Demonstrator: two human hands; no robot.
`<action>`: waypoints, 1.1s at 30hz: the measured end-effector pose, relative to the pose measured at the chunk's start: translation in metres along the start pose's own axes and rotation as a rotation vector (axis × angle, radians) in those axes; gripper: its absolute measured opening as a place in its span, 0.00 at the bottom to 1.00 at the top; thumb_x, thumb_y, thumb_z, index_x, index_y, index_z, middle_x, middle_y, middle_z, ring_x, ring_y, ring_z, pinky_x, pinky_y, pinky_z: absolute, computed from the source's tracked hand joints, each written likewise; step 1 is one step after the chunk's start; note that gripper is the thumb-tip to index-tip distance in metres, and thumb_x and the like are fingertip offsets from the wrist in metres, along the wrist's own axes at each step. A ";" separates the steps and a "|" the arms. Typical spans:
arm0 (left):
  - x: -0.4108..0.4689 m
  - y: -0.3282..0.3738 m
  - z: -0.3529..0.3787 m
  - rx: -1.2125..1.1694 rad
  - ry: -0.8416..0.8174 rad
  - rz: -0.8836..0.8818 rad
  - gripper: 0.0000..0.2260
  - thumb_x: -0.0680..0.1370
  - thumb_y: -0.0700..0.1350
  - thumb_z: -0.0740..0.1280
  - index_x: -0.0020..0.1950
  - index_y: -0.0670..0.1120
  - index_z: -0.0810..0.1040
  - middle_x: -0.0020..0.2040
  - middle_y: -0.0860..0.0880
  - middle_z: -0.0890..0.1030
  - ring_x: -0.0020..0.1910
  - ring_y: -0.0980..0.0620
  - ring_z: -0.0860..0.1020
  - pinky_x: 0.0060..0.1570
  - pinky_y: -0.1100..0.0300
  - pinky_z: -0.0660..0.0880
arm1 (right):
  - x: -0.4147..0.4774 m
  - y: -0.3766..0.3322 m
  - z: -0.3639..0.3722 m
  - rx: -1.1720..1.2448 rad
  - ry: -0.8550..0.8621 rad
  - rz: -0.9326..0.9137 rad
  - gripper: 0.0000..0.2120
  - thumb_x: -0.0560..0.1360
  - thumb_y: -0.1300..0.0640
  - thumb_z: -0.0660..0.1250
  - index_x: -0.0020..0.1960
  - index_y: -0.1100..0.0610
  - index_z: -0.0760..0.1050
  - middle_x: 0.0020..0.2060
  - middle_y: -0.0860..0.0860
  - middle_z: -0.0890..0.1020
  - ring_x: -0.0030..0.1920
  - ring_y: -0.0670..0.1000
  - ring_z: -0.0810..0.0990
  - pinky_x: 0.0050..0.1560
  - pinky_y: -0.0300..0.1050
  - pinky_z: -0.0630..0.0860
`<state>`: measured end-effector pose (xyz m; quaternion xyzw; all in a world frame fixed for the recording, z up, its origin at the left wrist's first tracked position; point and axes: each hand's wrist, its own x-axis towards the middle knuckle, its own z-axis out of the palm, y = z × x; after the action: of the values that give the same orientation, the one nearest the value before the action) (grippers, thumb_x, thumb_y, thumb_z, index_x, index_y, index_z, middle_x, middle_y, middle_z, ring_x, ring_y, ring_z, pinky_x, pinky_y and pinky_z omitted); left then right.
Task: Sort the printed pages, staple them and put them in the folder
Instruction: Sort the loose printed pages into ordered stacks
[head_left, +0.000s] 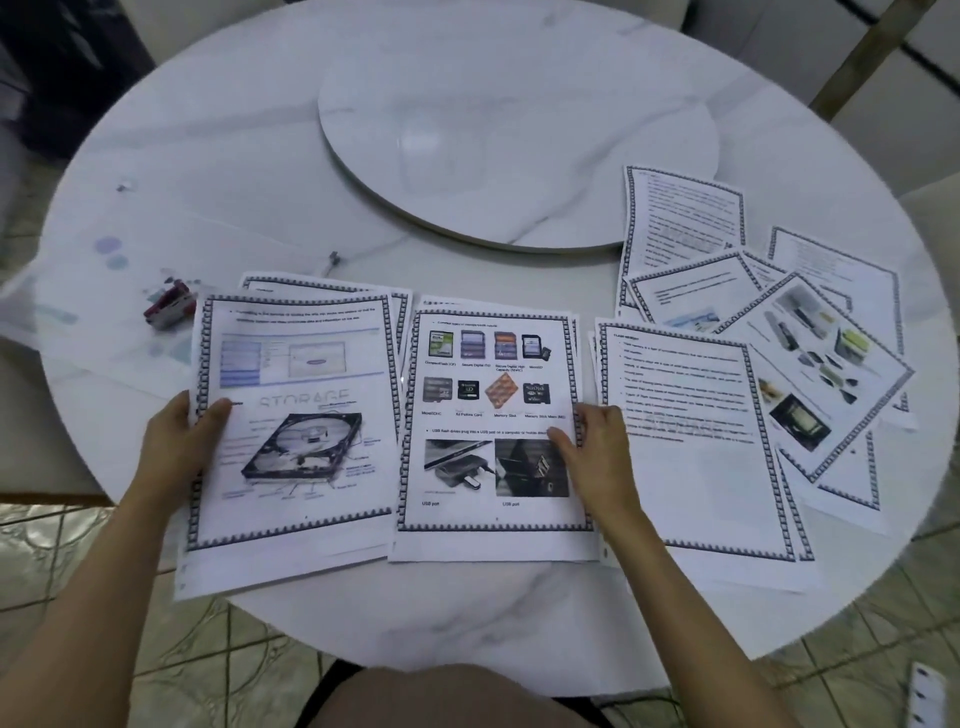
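**Head view.** Take the round marble table (467, 613) as a dial with the person at 6. Three piles of printed pages lie along the near rim.

- **At 7:** The left pile (296, 441) shows a hard-disk picture under a grey "STORAGE" watermark, and its small labels are too blurred to read. The left hand (179, 439) grips this pile's left edge, thumb curled over the top sheet, fingers hidden beneath.
- **At 6:** The middle pile (493, 431) shows memory cards captioned "MicroSD" and "Memory Stick", and two photos each marked "USB port". The right hand (595, 447) pinches its right edge, thumb on top, fingers curled at the margin.
- **At 5:** The right pile (685, 452) is text only and illegible.
- **At 3 to 4:** Loose pages (810, 332) overlap, partly covering one another.
- **At 9:** A pink stapler (169, 307) sits at the edge of a clear folder (78, 312) whose outline is faint. Whether it rests on the folder cannot be told.

A turntable (519, 135) fills mid-dial. A small dark thing (332, 258) near it cannot be identified.
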<state>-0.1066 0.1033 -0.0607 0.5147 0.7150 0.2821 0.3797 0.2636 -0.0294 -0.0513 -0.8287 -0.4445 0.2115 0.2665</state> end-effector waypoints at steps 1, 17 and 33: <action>-0.001 0.001 0.000 0.003 0.006 -0.008 0.12 0.78 0.46 0.64 0.58 0.40 0.75 0.55 0.36 0.78 0.54 0.37 0.77 0.54 0.43 0.74 | 0.000 -0.001 0.004 -0.039 0.025 0.007 0.22 0.75 0.55 0.66 0.66 0.63 0.69 0.58 0.60 0.70 0.61 0.57 0.68 0.61 0.44 0.66; -0.002 0.000 0.002 0.079 0.026 0.047 0.14 0.79 0.45 0.63 0.60 0.38 0.74 0.58 0.35 0.77 0.56 0.36 0.76 0.57 0.42 0.72 | 0.013 -0.003 0.010 0.173 0.158 0.119 0.08 0.74 0.64 0.66 0.52 0.65 0.76 0.48 0.58 0.78 0.46 0.53 0.74 0.45 0.35 0.65; -0.001 0.005 -0.002 0.133 -0.030 0.094 0.13 0.79 0.44 0.61 0.60 0.39 0.74 0.57 0.37 0.78 0.55 0.38 0.75 0.50 0.50 0.69 | 0.029 0.087 -0.133 0.281 0.327 0.391 0.17 0.76 0.59 0.64 0.62 0.66 0.73 0.60 0.60 0.77 0.58 0.55 0.75 0.63 0.46 0.68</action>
<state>-0.1052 0.1037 -0.0555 0.5761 0.7014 0.2438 0.3416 0.4114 -0.0785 -0.0070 -0.8767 -0.1935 0.1819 0.4011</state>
